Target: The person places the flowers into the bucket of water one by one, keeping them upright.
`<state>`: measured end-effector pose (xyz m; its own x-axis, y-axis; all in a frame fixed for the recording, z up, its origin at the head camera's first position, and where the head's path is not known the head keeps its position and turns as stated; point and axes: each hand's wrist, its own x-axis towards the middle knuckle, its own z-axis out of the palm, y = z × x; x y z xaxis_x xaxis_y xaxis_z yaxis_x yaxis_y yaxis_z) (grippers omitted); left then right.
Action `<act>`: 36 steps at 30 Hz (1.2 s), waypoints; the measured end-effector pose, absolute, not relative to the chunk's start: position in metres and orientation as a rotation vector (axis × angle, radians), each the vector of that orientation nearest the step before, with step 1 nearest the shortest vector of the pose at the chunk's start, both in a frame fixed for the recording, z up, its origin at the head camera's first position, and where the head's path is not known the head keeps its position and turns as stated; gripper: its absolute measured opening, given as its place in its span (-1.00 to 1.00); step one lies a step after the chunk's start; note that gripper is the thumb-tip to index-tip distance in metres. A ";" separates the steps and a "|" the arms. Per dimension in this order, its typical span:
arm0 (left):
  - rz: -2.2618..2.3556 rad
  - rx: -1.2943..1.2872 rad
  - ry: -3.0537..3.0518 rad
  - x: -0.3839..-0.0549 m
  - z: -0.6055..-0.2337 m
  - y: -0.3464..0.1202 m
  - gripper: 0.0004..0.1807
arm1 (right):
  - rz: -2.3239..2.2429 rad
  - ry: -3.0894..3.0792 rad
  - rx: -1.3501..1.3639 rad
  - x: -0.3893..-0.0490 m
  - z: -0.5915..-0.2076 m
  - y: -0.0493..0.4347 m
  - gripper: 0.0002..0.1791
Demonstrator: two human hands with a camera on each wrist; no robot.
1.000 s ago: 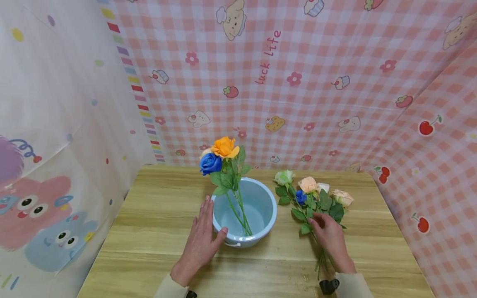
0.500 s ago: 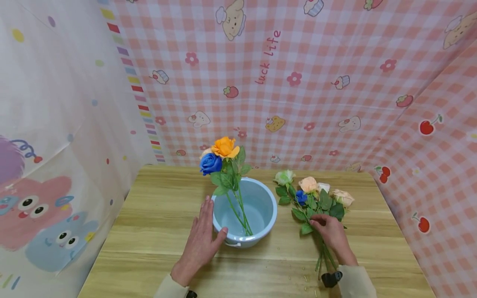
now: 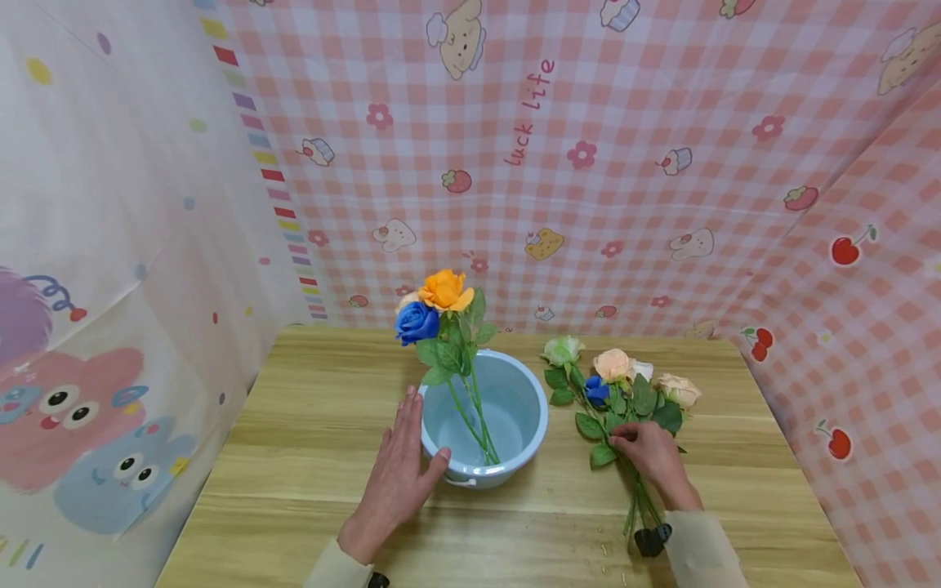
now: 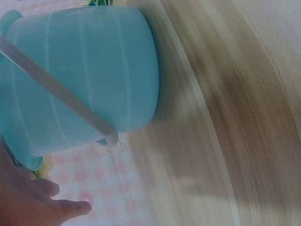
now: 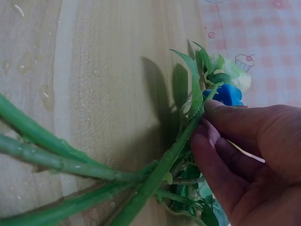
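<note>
A light blue bucket (image 3: 532,408) stands on the table, its handle (image 4: 70,100) hanging across its side. Three roses lean in it: an orange one (image 3: 445,291), a blue one (image 3: 416,323) and a mostly hidden peach one. My left hand (image 3: 397,469) rests against the bucket's left rim, fingers straight. To the right lies a bunch of roses with peach (image 3: 613,365), white and blue (image 3: 596,391) heads. My right hand (image 3: 650,457) pinches a green rose stem (image 5: 171,153) between thumb and fingers. Which head belongs to that stem, I cannot tell.
A pale green rose (image 3: 563,351) lies at the left of the bunch, towards the back. Water drops (image 3: 601,549) dot the wooden table (image 3: 294,457) near the front. Patterned cloth (image 3: 588,204) hangs behind the table and at both sides.
My right hand's fingertips have drawn together on the stem, and the hand has shifted slightly. The left hand, bucket and roses in it stay put.
</note>
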<state>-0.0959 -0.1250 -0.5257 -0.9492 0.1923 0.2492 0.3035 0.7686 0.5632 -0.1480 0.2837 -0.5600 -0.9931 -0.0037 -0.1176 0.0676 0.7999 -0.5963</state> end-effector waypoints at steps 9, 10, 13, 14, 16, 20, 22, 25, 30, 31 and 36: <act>-0.914 -0.387 -2.802 -0.097 -0.526 -0.125 -0.03 | -0.860 2.866 0.071 -0.155 -0.560 0.282 -0.86; -0.910 -0.387 -2.803 -0.097 -0.526 -0.125 -0.03 | -0.855 2.867 0.073 -0.155 -0.559 0.282 -0.86; -0.907 -0.385 -2.800 -0.097 -0.526 -0.125 -0.03 | -0.846 2.867 0.082 -0.155 -0.558 0.281 -0.87; -0.907 -0.386 -2.799 -0.096 -0.526 -0.125 -0.03 | -0.849 2.866 0.083 -0.154 -0.558 0.281 -0.88; -0.912 -0.388 -2.794 -0.096 -0.526 -0.125 -0.03 | -0.856 2.867 0.086 -0.153 -0.556 0.281 -0.88; -0.919 -0.392 -2.786 -0.096 -0.526 -0.125 -0.03 | -0.883 2.875 0.093 -0.150 -0.555 0.281 -0.89; -0.919 -0.392 -2.786 -0.096 -0.526 -0.125 -0.03 | -0.895 2.884 0.094 -0.148 -0.554 0.280 -0.88; -0.920 -0.392 -2.782 -0.096 -0.526 -0.125 -0.03 | -0.918 2.896 0.089 -0.144 -0.553 0.280 -0.87; -0.921 -0.394 -2.780 -0.096 -0.526 -0.125 -0.03 | -0.961 2.900 0.088 -0.139 -0.553 0.282 -0.86; -0.921 -0.394 -2.780 -0.096 -0.526 -0.125 -0.03 | -0.971 2.899 0.092 -0.138 -0.553 0.282 -0.86; -0.925 -0.395 -2.776 -0.096 -0.526 -0.125 -0.03 | -1.030 2.887 0.111 -0.134 -0.548 0.281 -0.86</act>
<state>-0.0959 -0.1247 -0.5263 -0.9467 0.1903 0.2597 0.3080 0.7701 0.5587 -0.1339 0.2807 -0.5478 -0.9946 0.0429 -0.0944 0.0930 0.7721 -0.6287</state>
